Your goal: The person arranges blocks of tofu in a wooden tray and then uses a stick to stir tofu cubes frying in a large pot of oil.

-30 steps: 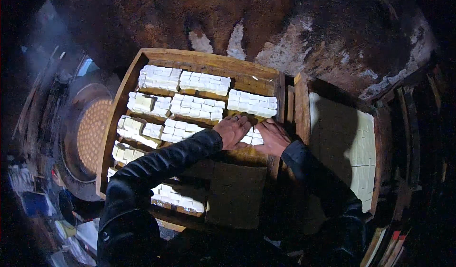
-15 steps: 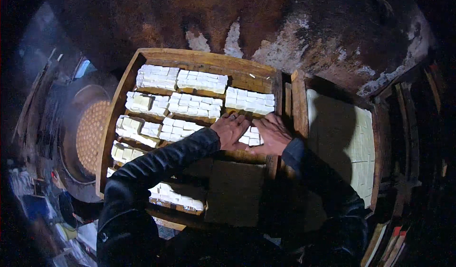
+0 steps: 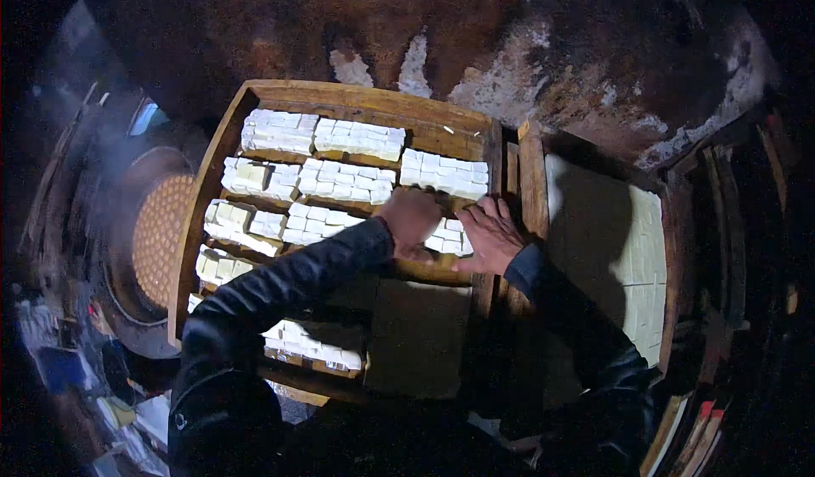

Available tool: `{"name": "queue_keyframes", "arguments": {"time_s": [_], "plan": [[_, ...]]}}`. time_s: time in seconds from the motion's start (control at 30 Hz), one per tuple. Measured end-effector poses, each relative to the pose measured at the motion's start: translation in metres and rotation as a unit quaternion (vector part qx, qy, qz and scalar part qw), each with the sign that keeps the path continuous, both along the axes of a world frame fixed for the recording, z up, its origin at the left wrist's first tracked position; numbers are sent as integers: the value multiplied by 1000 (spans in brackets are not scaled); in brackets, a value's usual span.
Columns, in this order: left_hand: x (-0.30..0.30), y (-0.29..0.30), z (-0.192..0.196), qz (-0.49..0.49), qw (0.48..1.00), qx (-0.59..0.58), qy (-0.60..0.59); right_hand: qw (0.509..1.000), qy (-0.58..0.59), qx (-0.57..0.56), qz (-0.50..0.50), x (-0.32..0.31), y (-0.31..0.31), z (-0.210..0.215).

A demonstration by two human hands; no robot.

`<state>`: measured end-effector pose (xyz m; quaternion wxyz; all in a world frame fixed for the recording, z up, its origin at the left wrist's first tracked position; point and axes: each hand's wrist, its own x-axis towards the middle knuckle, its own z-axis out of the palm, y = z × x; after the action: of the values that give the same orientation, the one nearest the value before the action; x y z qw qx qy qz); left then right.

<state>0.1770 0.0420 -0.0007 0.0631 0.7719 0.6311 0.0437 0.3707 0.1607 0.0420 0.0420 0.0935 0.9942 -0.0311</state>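
White tofu blocks (image 3: 358,143) sit in rows of clusters in a wide wooden tray (image 3: 365,93). A small cluster of tofu (image 3: 450,236) lies between my hands in the right part of the tray. My right hand (image 3: 490,238) rests along this cluster's right end, with thumb and fingers apart. At its left side is my left hand (image 3: 411,221), smeared by motion, so its fingers cannot be read. My left forearm covers part of the middle rows. Just behind the hands stands another tofu cluster (image 3: 444,173).
To the right, a second wooden frame (image 3: 535,180) holds a large pale scored slab (image 3: 645,265), half in shadow. A dark flat slab (image 3: 418,328) lies in the tray's near part. Left of the tray, a round vessel (image 3: 165,239) has a dotted tan surface. A stained wall rises behind.
My left hand has shifted slightly and is now blurred. The right hand stays beside the tofu cluster, its fingers a little more raised. The whole view has moved slightly.
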Motion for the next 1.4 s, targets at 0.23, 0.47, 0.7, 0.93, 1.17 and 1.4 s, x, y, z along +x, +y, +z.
{"name": "queue_keyframes", "arguments": {"time_s": [0.23, 0.47, 0.7, 0.93, 1.17, 1.4], "plan": [[-19, -12, 6, -9, 998, 2, 55, 999, 40, -21, -10, -37, -22, -20], [-28, -11, -19, -10, 998, 45, 51, 994, 90, -51, -22, -36, -16, -32], [-27, -23, 14, 6, 998, 15, 61, 992, 86, -80, -43, -47, -27, -26], [-40, -30, -5, -4, 996, 74, 42, 991, 49, -96, -73, -66, -32, -43], [-35, -25, -10, -3, 1000, 28, 10, 993, 80, -70, -60, -48, -34, -35], [-19, -45, 22, -9, 990, 138, -19, 980, 117, -152, -55, -3, -54, -1]]}}
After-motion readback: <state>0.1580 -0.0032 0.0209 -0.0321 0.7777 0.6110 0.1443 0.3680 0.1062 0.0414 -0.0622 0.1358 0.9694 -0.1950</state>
